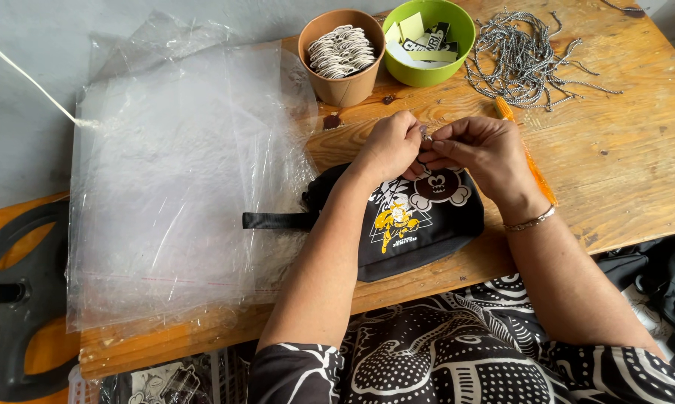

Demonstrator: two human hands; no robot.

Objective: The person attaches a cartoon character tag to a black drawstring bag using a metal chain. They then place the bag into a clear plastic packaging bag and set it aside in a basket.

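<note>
A black pouch [434, 224] with a cartoon print and a black strap lies on the wooden table [629, 172] in front of me. Above its top edge my left hand [388, 146] and my right hand [481, 150] meet, fingertips pinched together on a small dark metal piece [425, 135] at the pouch's top. What exactly the piece is cannot be made out. A bracelet sits on my right wrist.
A stack of clear plastic bags [180, 187] covers the table's left half. A brown cup of white tags [342, 56] and a green bowl of cards [428, 39] stand at the back. A pile of ball chains [524, 60] lies back right. An orange stick [535, 168] lies by my right hand.
</note>
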